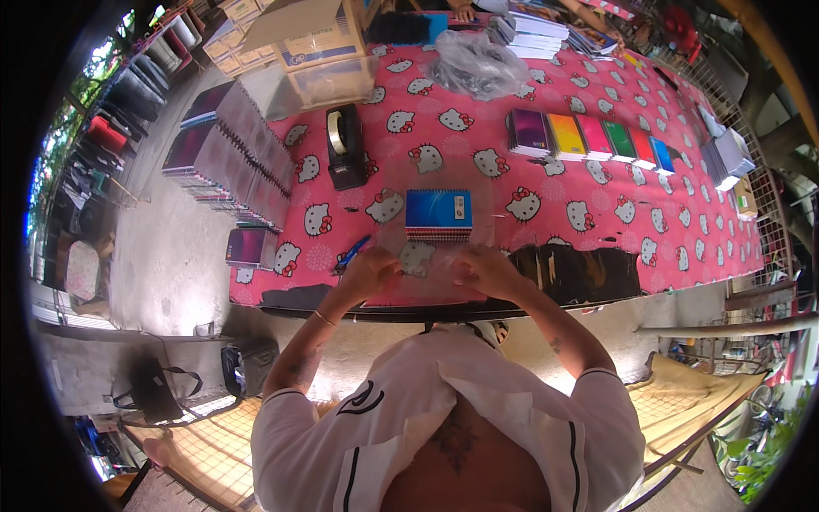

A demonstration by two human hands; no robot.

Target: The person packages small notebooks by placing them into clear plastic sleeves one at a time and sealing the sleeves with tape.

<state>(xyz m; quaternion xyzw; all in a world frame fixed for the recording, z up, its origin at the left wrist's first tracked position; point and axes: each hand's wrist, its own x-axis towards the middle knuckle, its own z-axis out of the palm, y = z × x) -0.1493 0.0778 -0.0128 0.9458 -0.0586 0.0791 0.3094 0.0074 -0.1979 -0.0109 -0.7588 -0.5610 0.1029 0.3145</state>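
Note:
A small stack of blue spiral notebooks [438, 212] lies in front of me on a thin clear plastic sheet [448, 173]. The sheet spreads out around the stack and toward the table's near edge. Just nearer than the notebooks, my left hand [374, 270] is closed, its fingertips pinching the plastic at the left. My right hand [485, 271] pinches the plastic at the right, fingers bent together. Both hands are apart from the notebooks. Beside my left hand lies a blue cutter-like tool [352, 253].
A black tape dispenser [345, 149] stands beyond my left hand. Tall notebook stacks [235, 158] line the left edge, and coloured notebooks [584, 138] form a row at right. Farther back are a cardboard box [307, 38], a crumpled plastic bag [478, 64] and another person's hand [464, 13].

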